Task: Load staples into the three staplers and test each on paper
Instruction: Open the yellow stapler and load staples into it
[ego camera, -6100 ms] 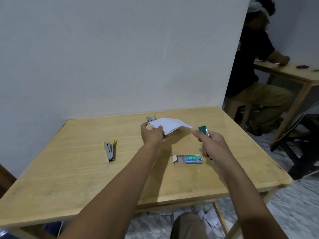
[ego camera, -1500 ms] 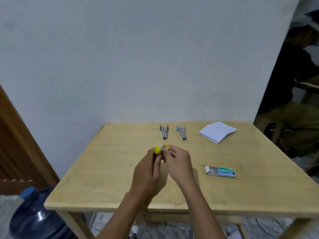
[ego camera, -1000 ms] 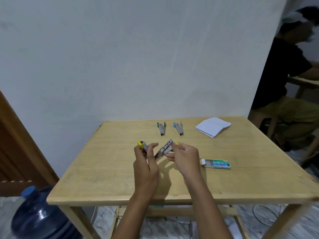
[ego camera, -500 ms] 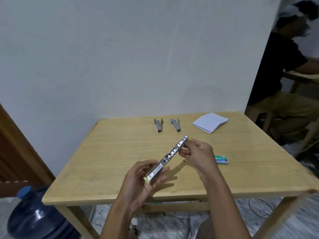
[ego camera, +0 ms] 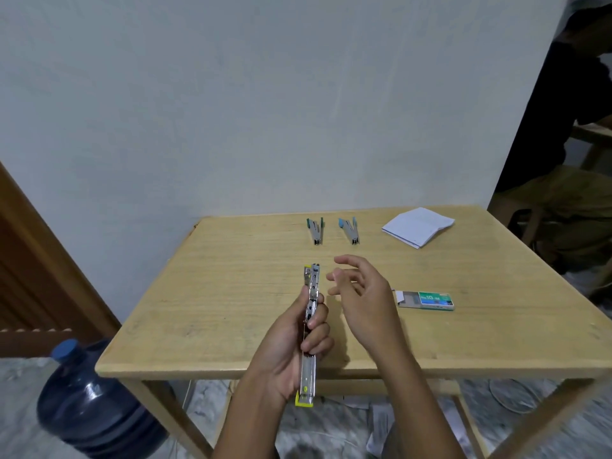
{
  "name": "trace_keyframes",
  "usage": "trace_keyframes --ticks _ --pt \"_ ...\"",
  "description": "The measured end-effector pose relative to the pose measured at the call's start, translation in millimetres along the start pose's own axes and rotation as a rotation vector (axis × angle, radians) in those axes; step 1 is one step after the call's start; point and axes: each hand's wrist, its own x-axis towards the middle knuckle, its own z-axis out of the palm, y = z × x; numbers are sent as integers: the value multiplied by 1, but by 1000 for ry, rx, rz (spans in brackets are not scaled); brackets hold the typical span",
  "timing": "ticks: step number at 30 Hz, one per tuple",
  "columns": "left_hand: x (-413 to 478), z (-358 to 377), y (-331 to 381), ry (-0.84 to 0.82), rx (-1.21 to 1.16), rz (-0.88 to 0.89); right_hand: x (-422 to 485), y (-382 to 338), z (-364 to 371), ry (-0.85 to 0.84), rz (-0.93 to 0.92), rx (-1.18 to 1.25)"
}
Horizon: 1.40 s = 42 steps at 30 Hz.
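Left hand grips the unfolded yellow stapler, long axis running straight away; right hand hovers slack-fingered beside.

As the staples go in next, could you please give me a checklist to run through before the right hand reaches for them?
1. Is the yellow stapler swung open: ok.
2. Does the left hand grip it around its middle: ok.
3. Is the right hand free: ok, fingers relaxed, holding nothing.
4. Is the staple box on the table, tray slid partly out: ok.
5. Staples left in that tray: cannot tell.
6. Loading channel clear: cannot tell.
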Motion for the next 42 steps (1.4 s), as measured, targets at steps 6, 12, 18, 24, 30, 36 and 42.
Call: trace_keyframes --ticks 6,12,18,24,30,36,42 --pt "3 -4 -5 31 56 62 -12 6 5 -120 -128 -187" --pt "1 -5 -7 60 155 71 -11 4 6 -83 -125 -205" --pt "-2 2 -10 112 94 87 -16 3 6 -81 -125 -194" --pt "-4 6 -13 165 112 76 -23 -2 1 -94 -140 -166" --pt "-1 0 -8 188 74 90 -27 7 1 -109 -281 -150" --pt "-2 4 -7 236 29 140 -26 12 0 -27 -492 -163" --pt "2 0 1 241 -97 161 -29 22 2 -70 -610 -152"
